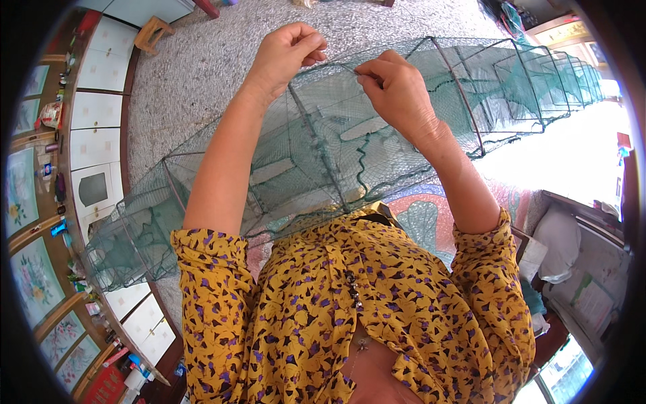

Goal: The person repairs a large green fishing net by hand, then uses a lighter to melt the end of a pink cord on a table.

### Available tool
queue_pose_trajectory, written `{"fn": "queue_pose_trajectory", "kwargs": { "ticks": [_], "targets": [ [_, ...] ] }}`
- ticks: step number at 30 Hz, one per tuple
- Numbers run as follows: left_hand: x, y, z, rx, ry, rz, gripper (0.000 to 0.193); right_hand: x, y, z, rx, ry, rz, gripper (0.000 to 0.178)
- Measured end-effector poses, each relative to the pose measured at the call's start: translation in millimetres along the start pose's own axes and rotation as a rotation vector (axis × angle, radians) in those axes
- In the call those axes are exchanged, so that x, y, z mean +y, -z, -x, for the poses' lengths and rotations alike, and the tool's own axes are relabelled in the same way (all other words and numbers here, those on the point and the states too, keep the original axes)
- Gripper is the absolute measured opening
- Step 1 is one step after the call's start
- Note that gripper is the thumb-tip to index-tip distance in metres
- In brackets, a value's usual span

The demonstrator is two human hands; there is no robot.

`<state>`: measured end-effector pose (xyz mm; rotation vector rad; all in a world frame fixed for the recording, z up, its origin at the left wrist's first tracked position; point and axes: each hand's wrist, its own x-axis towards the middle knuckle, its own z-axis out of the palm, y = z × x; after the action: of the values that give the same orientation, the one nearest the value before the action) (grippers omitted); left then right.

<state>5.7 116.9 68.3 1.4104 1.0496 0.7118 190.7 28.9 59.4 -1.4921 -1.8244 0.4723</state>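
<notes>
A long green mesh net trap (397, 151) with thin rectangular metal frames stretches in front of me, from the lower left to the far right. Above its far edge is my left hand (288, 57), fingers curled together in a pinch; whatever they hold is too small or hidden. My right hand (398, 91) is over the mesh, thumb and forefinger pressed together close to the net's far edge. A fine dark line meets its fingertips, but I cannot make out what it is. A dark green cord (363, 161) zigzags down the netting between the frames.
White cabinets (97, 128) with a cluttered shelf line the left side. A small wooden stool (153, 35) stands on the speckled floor (195, 74) at the far left. To the right are a white bag (557, 246) and bright light from an opening.
</notes>
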Motion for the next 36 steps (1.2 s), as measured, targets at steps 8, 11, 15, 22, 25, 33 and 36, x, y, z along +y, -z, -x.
{"fn": "queue_pose_trajectory", "kwargs": {
  "ticks": [8, 11, 15, 22, 25, 33, 36],
  "targets": [
    [-0.3, -0.6, 1.1, -0.031, 0.021, -0.053, 0.012, -9.0, -13.4, -2.2, 0.130, -0.024, -0.236, 0.010],
    [3.0, -2.9, 2.4, -0.025, 0.085, -0.122, 0.013, -16.8, -20.2, -8.3, 0.145, -0.053, -0.273, 0.010],
    [1.6, -3.9, 0.6, -0.005, 0.102, -0.094, 0.015, -19.3, -26.0, -13.4, 0.133, -0.061, -0.157, 0.009],
    [2.6, -14.2, 14.2, 0.098, -0.278, -0.038, 0.018, -25.0, -15.2, -28.1, 0.054, -0.065, 0.088, 0.017],
    [-4.4, -5.2, 11.2, 0.054, -0.267, 0.132, 0.015, -22.4, -14.1, -36.3, 0.034, -0.113, -0.156, 0.021],
    [-10.8, -1.4, 6.9, 0.086, -0.214, 0.036, 0.015, -71.2, 46.0, -91.4, 0.423, 0.488, -0.873, 0.017],
    [-11.5, -3.0, 6.3, 0.116, -0.190, 0.052, 0.015, -65.8, 79.7, -88.4, 0.392, 0.581, -0.854, 0.015]
  ]
}}
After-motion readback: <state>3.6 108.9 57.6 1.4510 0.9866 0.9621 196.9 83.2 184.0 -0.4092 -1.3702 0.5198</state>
